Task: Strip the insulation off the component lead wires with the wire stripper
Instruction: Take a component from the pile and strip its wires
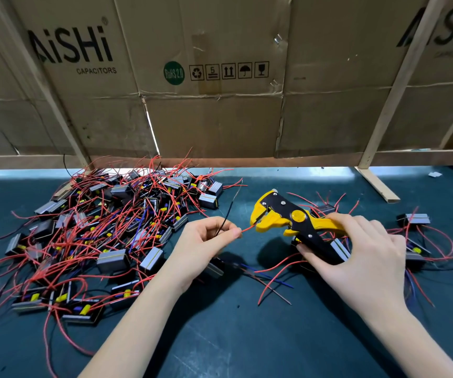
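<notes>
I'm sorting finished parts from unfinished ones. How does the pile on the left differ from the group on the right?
The left pile is large and densely tangled; the right group holds only a few parts, spread apart. The left pile lies beyond the left hand, the right group behind the right hand. Both have red wires.

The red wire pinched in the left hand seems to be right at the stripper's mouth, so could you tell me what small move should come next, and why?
Probably squeeze the handles. The left hand pinches the red wire, whose tip reaches the open yellow mouth of the wire stripper, held by the right hand. How deep the tip sits is unclear, so a slight push in first may help.
</notes>
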The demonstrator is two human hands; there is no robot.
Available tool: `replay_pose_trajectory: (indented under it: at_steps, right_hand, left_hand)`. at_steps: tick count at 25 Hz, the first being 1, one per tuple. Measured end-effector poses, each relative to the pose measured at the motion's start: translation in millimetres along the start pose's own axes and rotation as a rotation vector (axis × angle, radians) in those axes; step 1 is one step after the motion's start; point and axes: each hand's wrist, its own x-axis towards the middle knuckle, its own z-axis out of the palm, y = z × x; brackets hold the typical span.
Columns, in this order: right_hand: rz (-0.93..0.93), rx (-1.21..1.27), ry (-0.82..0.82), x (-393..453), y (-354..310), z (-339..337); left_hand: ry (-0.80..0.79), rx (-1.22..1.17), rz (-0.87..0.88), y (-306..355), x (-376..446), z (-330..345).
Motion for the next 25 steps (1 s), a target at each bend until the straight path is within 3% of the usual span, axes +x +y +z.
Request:
replay_pose_trajectory:
  at_steps: [15,25]
  right_hand:
    - [-0.033,-0.022,0.116,-1.5,1.1,-0.4]
    - [0.079,-0.023,0.011,2.0,3.7,-0.1]
  left_hand:
    - [-0.046,0.029,0.006,2.3,-0.6,0.3]
    - [-0.198,-0.021,0.089,2.0,-3.3,6.2]
